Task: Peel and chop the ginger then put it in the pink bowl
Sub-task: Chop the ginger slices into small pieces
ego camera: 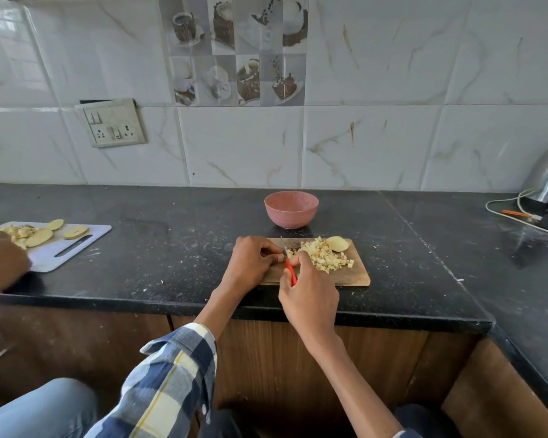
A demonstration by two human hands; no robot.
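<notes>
The right hand (309, 292) grips the red-handled knife (291, 270), fingers curled around the handle, blade tip down on the board. The left hand (250, 262) pinches a small ginger piece (289, 252) against the blade. Both work over the rectangular wooden chopping board (355, 276), which lies on the black speckled stone counter (178, 257). Just behind the board stands the round pink bowl (291, 209), apart from it. The heap of pale diced ginger (325, 257) occupies the board's middle, touching the knife hand. A larger peeled ginger slice (337, 243) rests at the board's far edge.
</notes>
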